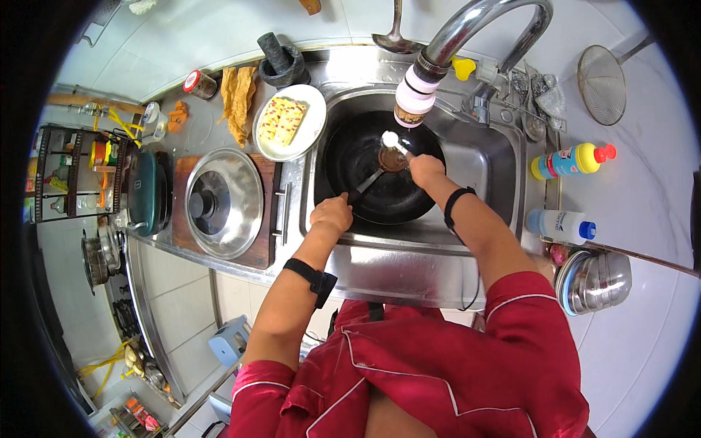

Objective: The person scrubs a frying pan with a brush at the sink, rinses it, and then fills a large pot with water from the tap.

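A black wok rests in the left part of a stainless steel sink. My left hand grips the black handle of a metal ladle or spatula, whose brownish head is over the middle of the wok. In my right hand is a small utensil with a rounded white head, held just above the ladle's head. What kind of utensil it is cannot be made out. Over the wok's far right side hangs the faucet's pink filter head; whether water runs from it is unclear.
Left of the sink are a plate of yellow food with red bits, a stone mortar, and a glass lid on a wooden board. Two squeeze bottles lie rightward. A curved chrome faucet arches overhead.
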